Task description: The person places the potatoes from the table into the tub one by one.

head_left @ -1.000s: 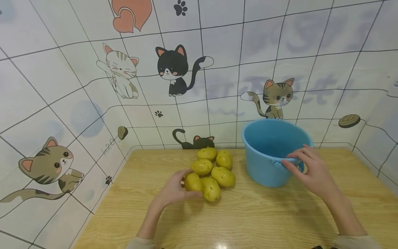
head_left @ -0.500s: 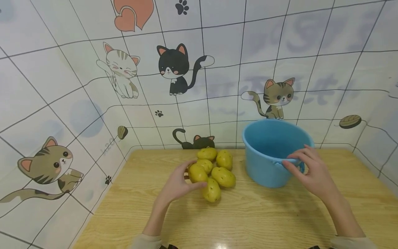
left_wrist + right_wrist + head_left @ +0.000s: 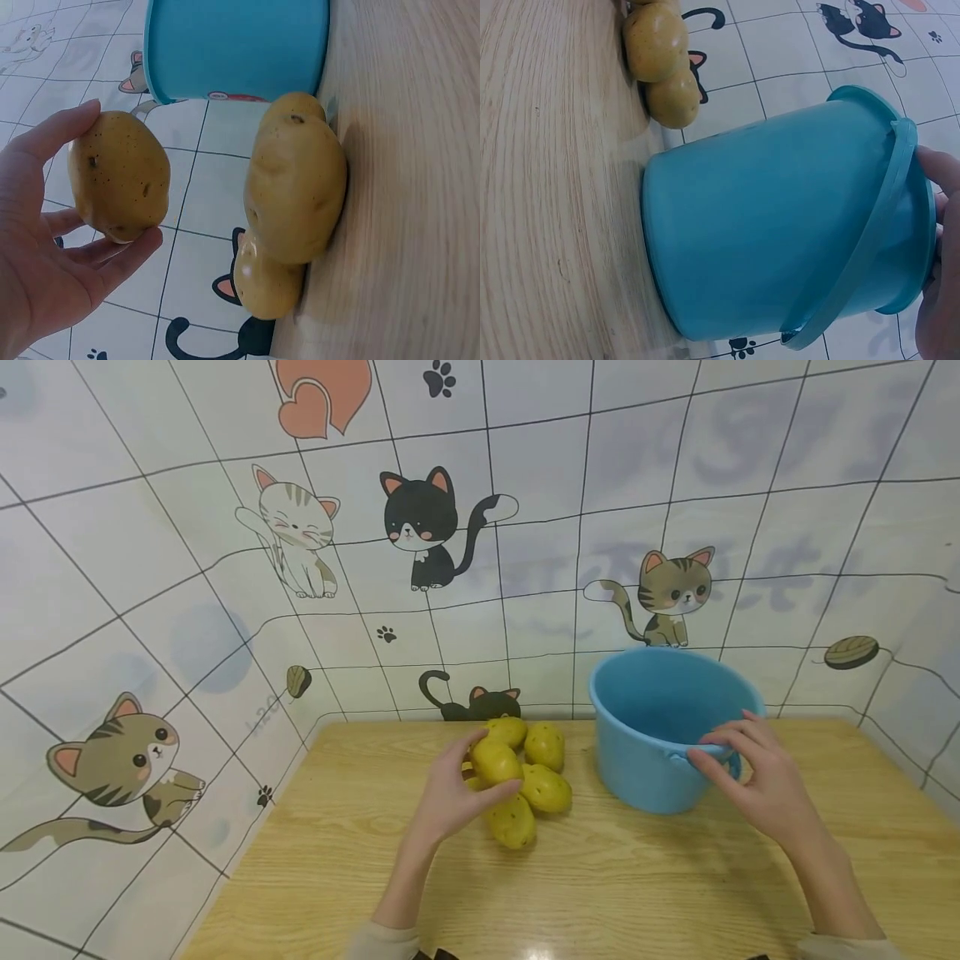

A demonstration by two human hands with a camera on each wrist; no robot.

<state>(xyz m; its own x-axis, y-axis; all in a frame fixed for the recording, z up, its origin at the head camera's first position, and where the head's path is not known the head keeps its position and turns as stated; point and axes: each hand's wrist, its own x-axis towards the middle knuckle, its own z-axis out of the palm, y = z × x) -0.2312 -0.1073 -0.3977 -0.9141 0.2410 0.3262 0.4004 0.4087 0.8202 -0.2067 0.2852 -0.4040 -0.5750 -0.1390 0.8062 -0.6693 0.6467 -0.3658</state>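
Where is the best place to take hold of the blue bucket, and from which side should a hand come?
Probably the near rim of the blue bucket, from the front-right, where the right hand rests. The bucket stands upright and its thin handle lies folded against the wall there, so fingers can hook rim and handle together.

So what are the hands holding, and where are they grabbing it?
The left hand holds a potato by its sides, between thumb and fingers, lifted off the table. The right hand grips the blue bucket at its rim and handle.
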